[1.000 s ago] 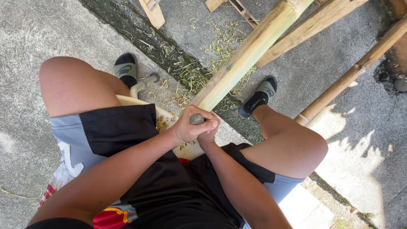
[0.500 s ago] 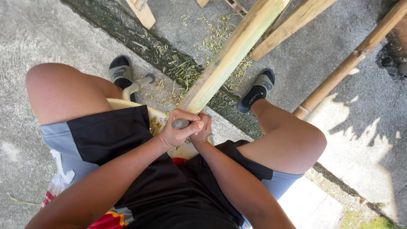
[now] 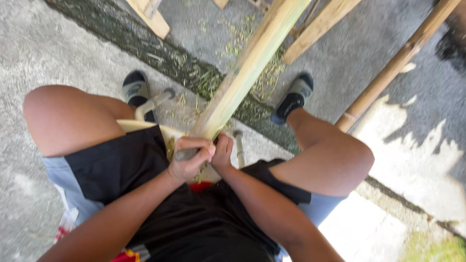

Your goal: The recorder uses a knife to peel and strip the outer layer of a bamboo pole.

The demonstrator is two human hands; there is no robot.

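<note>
- A seated person, seen from above, works on a thick bamboo pole (image 3: 247, 68) that slants from between the knees up toward the top of the view.
- The left hand (image 3: 190, 157) is clenched around a grey tool handle (image 3: 184, 155) at the pole's near end.
- The right hand (image 3: 223, 151) is curled just beside the left, touching the same end of the pole; what it grips is hidden.
- A pale wooden seat edge (image 3: 141, 126) shows to the left of the pole's near end, under the thigh.
- Green shavings (image 3: 213, 80) lie scattered on the concrete around the pole.
- A foot in a dark sandal (image 3: 136, 90) sits left of the pole, another foot (image 3: 292, 99) right of it.
- Two more bamboo poles (image 3: 393, 68) lean to the right of the main pole.
</note>
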